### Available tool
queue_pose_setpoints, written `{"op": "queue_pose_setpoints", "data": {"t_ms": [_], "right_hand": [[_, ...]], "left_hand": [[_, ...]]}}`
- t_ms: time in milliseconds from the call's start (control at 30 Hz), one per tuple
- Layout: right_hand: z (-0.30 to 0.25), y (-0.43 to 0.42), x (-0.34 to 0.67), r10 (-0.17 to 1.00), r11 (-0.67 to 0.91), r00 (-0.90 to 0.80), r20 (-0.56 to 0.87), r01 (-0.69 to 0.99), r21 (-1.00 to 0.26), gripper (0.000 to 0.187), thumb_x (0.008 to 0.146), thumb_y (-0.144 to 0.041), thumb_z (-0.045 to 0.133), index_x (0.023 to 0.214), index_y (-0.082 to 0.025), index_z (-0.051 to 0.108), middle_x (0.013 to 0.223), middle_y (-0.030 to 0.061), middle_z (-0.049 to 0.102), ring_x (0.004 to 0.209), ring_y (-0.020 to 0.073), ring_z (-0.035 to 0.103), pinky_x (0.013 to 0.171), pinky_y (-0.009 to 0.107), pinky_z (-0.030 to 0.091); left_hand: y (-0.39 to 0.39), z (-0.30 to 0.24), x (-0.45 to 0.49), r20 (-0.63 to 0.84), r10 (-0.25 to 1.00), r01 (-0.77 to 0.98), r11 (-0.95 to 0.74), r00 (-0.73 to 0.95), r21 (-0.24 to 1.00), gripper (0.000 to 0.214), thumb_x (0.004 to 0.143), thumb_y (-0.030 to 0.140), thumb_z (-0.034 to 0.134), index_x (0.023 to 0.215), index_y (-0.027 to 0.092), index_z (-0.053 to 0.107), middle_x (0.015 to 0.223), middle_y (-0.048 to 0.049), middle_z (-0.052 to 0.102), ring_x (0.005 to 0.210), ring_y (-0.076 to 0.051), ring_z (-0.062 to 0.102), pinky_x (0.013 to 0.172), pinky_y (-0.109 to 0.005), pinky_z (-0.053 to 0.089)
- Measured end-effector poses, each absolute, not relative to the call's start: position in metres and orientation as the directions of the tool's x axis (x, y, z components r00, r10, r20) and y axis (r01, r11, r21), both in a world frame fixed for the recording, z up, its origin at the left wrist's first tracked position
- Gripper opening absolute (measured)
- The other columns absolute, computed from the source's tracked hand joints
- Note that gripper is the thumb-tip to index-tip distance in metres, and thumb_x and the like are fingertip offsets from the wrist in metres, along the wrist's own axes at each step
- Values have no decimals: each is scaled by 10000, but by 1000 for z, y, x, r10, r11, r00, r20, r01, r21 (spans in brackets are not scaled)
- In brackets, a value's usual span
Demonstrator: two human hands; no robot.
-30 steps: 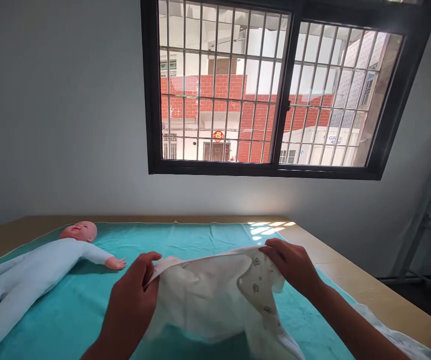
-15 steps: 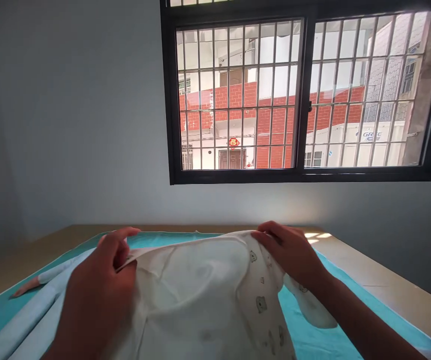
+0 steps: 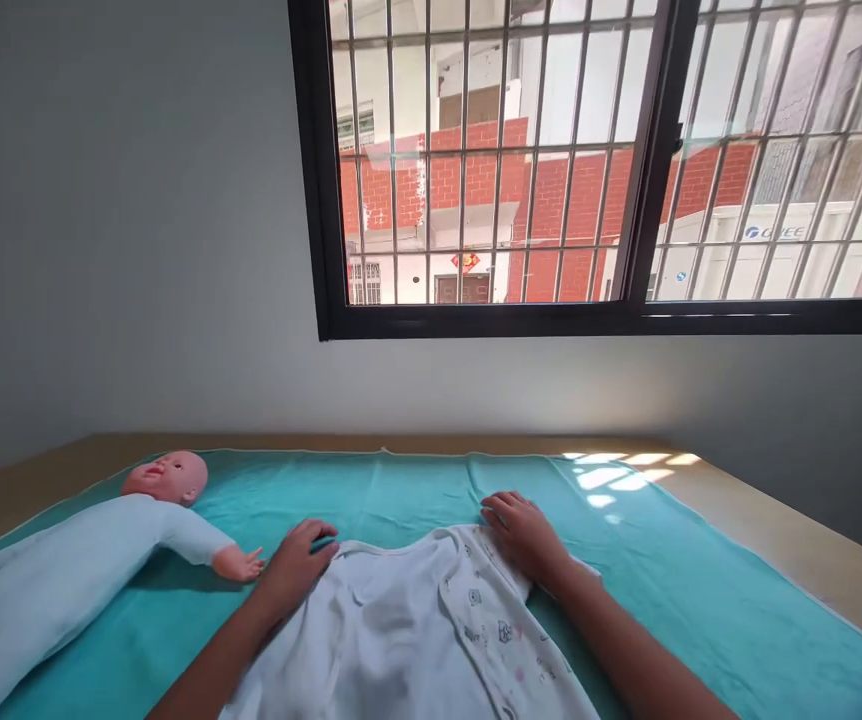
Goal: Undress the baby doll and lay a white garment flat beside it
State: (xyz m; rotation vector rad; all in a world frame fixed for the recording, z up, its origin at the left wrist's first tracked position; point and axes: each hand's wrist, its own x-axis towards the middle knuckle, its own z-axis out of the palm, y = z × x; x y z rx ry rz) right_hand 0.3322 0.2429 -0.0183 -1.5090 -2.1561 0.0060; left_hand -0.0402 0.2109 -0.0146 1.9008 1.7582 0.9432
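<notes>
A white baby shirt (image 3: 393, 640) with small grey animal prints on one side lies spread out, its neckline away from me. My left hand (image 3: 297, 572) is at its left shoulder, with bent fingers and thumb closed on the fabric edge. On the right shoulder rests my right hand (image 3: 522, 538), its fingers stretched out flat over the cloth. To the left lies a baby doll (image 3: 93, 555) in a pale long-sleeved suit, its face turned up and one arm reaching towards my left hand. The lower part of the shirt runs out of view.
A turquoise cloth (image 3: 708, 590) covers much of the wooden tabletop (image 3: 798, 545), with the shirt and doll on it. Sunlight patches fall at the far right. Behind stand a grey wall (image 3: 176, 220) and a dark-framed window (image 3: 476, 322) with metal bars.
The shirt was held up and stretched between both hands; now it lies lowered on the cloth. My right hand has flattened over its shoulder. More of the doll shows as the view shifted.
</notes>
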Motion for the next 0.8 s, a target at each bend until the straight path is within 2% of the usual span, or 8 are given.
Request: {"op": "queue_pose_setpoints", "data": {"t_ms": [133,267,367,433,500,633,733,800], "right_hand": [[-19,248,336,880,423,-303,366,851,-312,385,1006,-377,329,978,-203,672,1020,73,659,995,205,581,908,322,413],[-15,243,332,872,433,-290,395,833,-344,365,988,-427,374,904,-207,653,1074,69,632,1017,201,567,897,309,416],[-10,237,330,911,358,-226,344,847,-393,361,949,-497,429,825,-219,623,1046,47,633,919,186,584,789,294,429],[-7,236,330,942,300,-203,268,867,-397,338,904,-525,495,793,-227,612,936,21,654,800,174,585,683,280,401],[-6,236,333,953,277,-203,224,883,-378,295,848,-518,576,778,-233,613,834,2,663,721,167,567,612,267,352],[-5,238,340,958,251,-180,223,903,-349,225,817,-455,627,773,-234,618,780,-2,672,694,168,557,572,257,307],[-1,236,339,940,248,-147,307,913,-324,216,908,-418,513,841,-233,603,870,17,676,771,184,571,621,273,320],[3,232,334,910,264,-142,390,923,-280,255,959,-424,427,890,-237,586,929,28,666,794,190,574,647,285,321]], "left_hand": [[210,-20,-50,230,968,699,-231,96,677,274,808,425,513,839,203,670,1112,-86,668,1111,-267,564,1018,-381,391],[209,-20,-51,234,964,715,-252,126,652,212,729,420,616,701,210,596,1198,-68,642,1153,-281,522,1021,-378,365],[204,-14,-48,214,975,712,-196,65,675,208,740,415,576,717,215,523,963,-29,668,930,-228,579,836,-310,438],[200,-7,-44,206,978,725,-123,-28,678,223,763,434,530,720,220,484,748,16,602,753,-190,552,697,-272,422],[198,0,-40,204,974,755,-58,-102,653,229,776,439,509,718,222,463,674,34,549,697,-178,528,649,-259,392],[197,7,-38,195,963,820,41,-184,571,181,838,402,469,801,228,501,765,2,627,767,-208,586,664,-273,386],[198,9,-36,256,946,882,60,-200,468,208,909,352,397,965,226,553,968,-51,677,865,-234,618,684,-295,406],[194,13,-27,321,934,939,37,-154,342,272,918,238,385,1125,198,556,1155,-99,641,987,-246,608,760,-320,429]]}}
